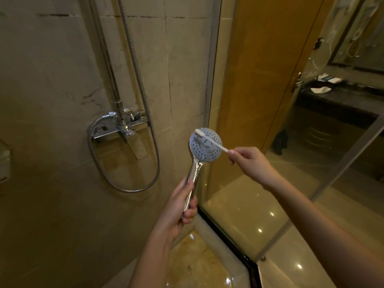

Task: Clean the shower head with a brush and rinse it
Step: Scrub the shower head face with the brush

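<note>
Open air lies left of the shower head [205, 145], between it and the hanging hose [155, 146] loop. The glass panel [239, 90] stands close behind it. The tap [124, 127] juts from the tiled wall [52, 80] farther left.

Lower centre of frame: shower floor of amber-brown marbled stone [195, 265], glossy, with a bright wet-looking patch near its upper edge. Nothing loose can be made out on it.

A pale raised stone curb [209, 231] borders it on the right, and a black strip [228, 238] runs along the curb's far side.

Lower right: bathroom floor of polished cream tile [239, 200], with several small round light reflections. A dark, shapeless object [281, 142] sits on it centre right; what it is cannot be told.

Upper right: dark stone tabletop [342, 102]. A crumpled white cloth or paper [320, 89] lies on it, with flat white items [330, 78] behind.
</note>
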